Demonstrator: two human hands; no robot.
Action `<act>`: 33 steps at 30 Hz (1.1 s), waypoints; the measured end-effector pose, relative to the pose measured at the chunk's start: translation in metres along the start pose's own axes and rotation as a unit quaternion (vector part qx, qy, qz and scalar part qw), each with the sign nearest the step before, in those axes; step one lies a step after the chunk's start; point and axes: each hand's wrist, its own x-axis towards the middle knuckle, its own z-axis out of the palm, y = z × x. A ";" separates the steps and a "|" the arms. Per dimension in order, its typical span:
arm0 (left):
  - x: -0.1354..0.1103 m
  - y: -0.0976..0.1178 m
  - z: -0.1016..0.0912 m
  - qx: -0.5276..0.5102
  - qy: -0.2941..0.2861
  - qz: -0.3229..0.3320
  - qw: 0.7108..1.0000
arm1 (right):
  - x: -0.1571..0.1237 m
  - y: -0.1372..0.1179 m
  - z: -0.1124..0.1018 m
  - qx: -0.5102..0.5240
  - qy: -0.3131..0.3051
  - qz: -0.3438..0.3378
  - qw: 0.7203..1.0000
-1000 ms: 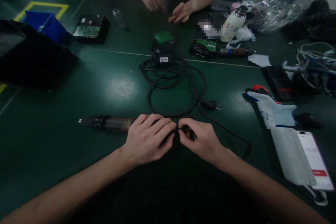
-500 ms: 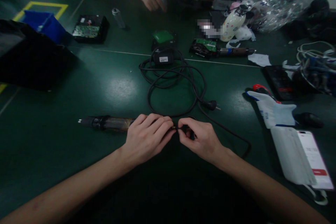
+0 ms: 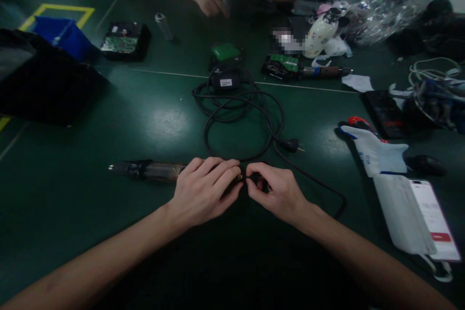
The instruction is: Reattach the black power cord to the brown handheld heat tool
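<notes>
Cylindrical tool (image 3: 160, 171), dark, one: lying on the green table (image 3: 127, 232) just in front of me, its bright metal tip (image 3: 111, 167) pointing left. Long axis: side to side, across my front, only slightly off level; the right-hand portion runs under my fingers and is hidden there.

Left hand (image 3: 205, 189), mine: palm down, closed over the tool's right-hand part, knuckles up, fingers bent towards the right. A small brassy detail (image 3: 240, 177) shows beside my fingertips. Forearm slanting in from the lower left.

Right hand (image 3: 278, 191), mine: thumb and forefinger pinched on a small dark piece (image 3: 250, 178) (too covered to identify), facing that brassy detail — near it; whether the two touch I cannot tell. Forearm slanting in from the lower right, so that my two hands almost meet.

Black cable (image 3: 207, 135), one: looped loosely beyond my hands, with a two-pin plug (image 3: 291, 145) whose pins point right, and a labelled block (image 3: 225, 80) at the far side of the coil.

To my right: a white-and-blue glove (image 3: 378, 152); a pale mask (image 3: 401, 213), partly over a lit phone (image 3: 434, 223).

Across the table: a co-worker's hands (image 3: 212, 4) — around a small cylinder (image 3: 226, 2).
</notes>
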 end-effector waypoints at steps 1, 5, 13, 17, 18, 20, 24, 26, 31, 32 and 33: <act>0.000 0.000 0.000 -0.003 -0.001 0.005 1.000 | 0.000 0.000 0.000 0.000 -0.001 -0.001 1.000; -0.001 -0.001 0.000 -0.005 0.000 0.008 1.000 | 0.000 0.000 0.000 0.002 0.002 -0.003 1.000; 0.001 0.000 -0.001 -0.003 -0.002 0.006 1.000 | -0.001 0.001 0.000 0.002 -0.002 -0.002 1.000; 0.000 -0.001 0.000 -0.002 0.003 0.014 1.000 | -0.001 0.001 0.001 -0.002 0.000 -0.006 1.000; 0.000 -0.001 0.000 -0.002 0.004 0.012 1.000 | -0.001 0.002 0.001 -0.003 0.003 -0.007 1.000; 0.000 -0.001 0.001 -0.003 0.005 0.006 1.000 | -0.001 0.002 0.001 -0.003 0.005 -0.008 1.000; 0.000 -0.002 0.002 0.000 0.001 0.000 1.000 | 0.000 0.001 0.000 -0.006 0.000 -0.007 1.000; 0.000 -0.002 0.002 0.003 -0.002 0.000 1.000 | 0.000 0.001 0.000 -0.007 0.000 -0.008 1.000; 0.002 -0.002 0.002 0.002 0.001 0.003 1.000 | 0.000 0.001 0.001 -0.008 0.001 -0.004 1.000; 0.002 -0.002 0.002 0.000 0.001 0.001 1.000 | 0.000 0.001 0.001 -0.008 0.000 -0.003 1.000; 0.002 -0.002 0.002 -0.002 0.001 -0.002 1.000 | 0.000 0.001 0.000 -0.008 0.000 -0.003 1.000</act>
